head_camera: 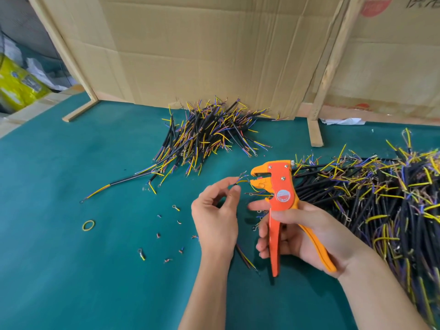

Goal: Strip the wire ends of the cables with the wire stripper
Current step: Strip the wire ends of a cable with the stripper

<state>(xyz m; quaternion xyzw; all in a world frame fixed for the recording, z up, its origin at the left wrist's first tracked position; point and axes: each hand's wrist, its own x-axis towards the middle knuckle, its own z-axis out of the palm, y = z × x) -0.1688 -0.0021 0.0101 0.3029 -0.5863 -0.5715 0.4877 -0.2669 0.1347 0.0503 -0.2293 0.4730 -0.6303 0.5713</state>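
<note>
My left hand (217, 214) pinches a short black cable (239, 182) near its end, between thumb and forefinger; its thin coloured wires fan out toward the stripper's jaws. The cable's other end shows below my wrist (246, 259). My right hand (307, 231) grips the handles of the orange wire stripper (277, 201), which stands upright with its jaws (256, 178) gaping to the left, just beside the wire tips. I cannot tell whether a wire sits inside the jaws.
A heap of black cables with yellow and blue wires (207, 134) lies at the back centre. A larger heap (381, 198) fills the right side. Cut scraps and ring terminals (166, 234) and a yellow rubber band (88, 225) lie on the green mat. Cardboard panels (214, 48) stand behind.
</note>
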